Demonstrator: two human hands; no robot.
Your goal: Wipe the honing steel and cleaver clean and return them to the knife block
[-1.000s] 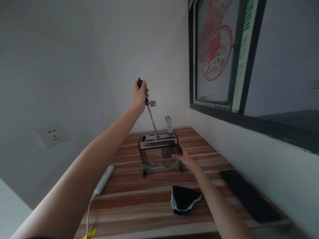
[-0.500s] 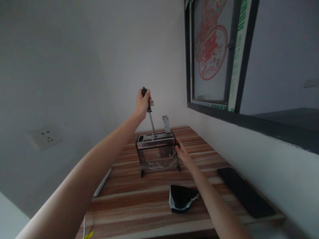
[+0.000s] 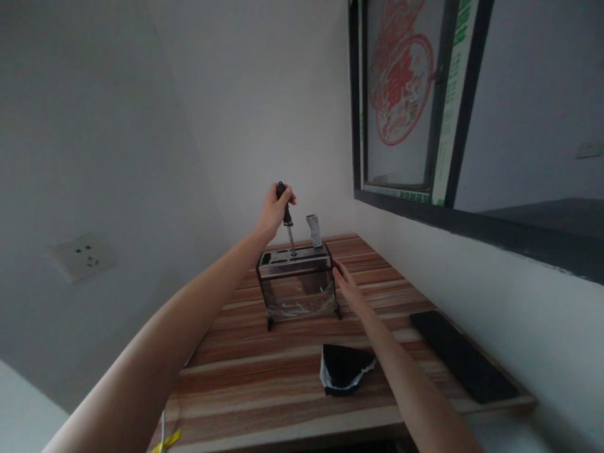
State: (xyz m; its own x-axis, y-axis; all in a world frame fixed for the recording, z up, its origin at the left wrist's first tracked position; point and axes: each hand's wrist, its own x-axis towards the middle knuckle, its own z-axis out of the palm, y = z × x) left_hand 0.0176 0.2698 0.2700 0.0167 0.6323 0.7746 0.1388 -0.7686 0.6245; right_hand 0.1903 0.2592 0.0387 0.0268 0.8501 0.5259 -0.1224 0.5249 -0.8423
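My left hand (image 3: 277, 207) is closed round the black handle of a sharpening steel (image 3: 290, 238), a metal rod that stands nearly upright. Its lower end goes into a hole in the top of a knife block (image 3: 296, 270). The block has a slotted metal top, dark end frames and a clear body with loose film about its lower part. My right hand (image 3: 345, 280) rests against the block's right end, fingers stretched out and partly hidden behind it. A silver-grey handle (image 3: 314, 231) sticks up from the right of the top; its kind is unclear.
A black, white-edged crumpled piece (image 3: 346, 369) lies near the front of the striped wooden table (image 3: 255, 384). A flat black slab (image 3: 460, 355) lies along the right wall. A white cable with a yellow tag (image 3: 167, 440) is at the front left. A dark-framed window (image 3: 401, 196) overhangs the right side.
My left hand has moved down with the sharpening steel, and less of the rod shows above the knife block. My right hand stays at the block's right end. The view has shifted slightly.
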